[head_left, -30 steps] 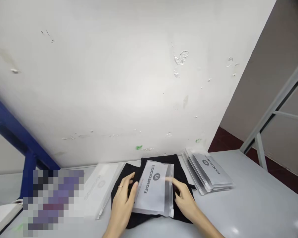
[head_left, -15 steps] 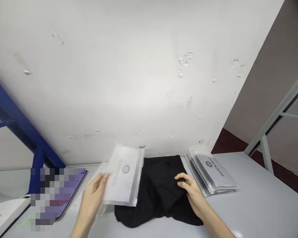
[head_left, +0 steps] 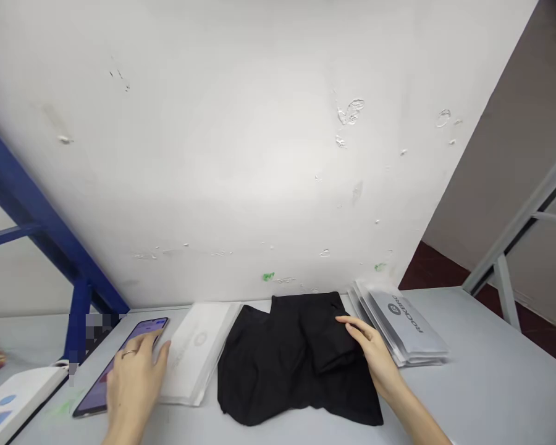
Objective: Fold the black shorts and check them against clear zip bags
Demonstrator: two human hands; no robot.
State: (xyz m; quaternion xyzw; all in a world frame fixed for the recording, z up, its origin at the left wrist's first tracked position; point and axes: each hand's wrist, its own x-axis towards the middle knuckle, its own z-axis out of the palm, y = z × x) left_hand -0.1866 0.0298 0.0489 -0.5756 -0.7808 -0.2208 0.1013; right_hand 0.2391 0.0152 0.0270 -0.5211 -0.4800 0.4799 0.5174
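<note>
A black cloth garment (head_left: 278, 358) lies spread on the table, one part folded over on its right side. My right hand (head_left: 375, 355) is at that right side, thumb and fingertips pinched on the edge of the fabric. My left hand (head_left: 136, 377), with a ring on one finger, is over the phone (head_left: 95, 395), its fingers spread and holding nothing. Just right of it lies a stack of frosted white bags (head_left: 194, 358). On the right, beside the garment, is another stack of frosted bags (head_left: 408, 327) with grey contents and printed lettering.
Behind the grey table (head_left: 482, 358) rises a white wall (head_left: 259, 154). A blue metal frame (head_left: 74, 247) stands at the left, a grey one (head_left: 500, 266) at the right. A white box (head_left: 23, 395) lies at the lower left.
The bag that was in my left hand is no longer held, and that hand has moved left over the phone. More of the garment's left part shows; its right part is folded over.
</note>
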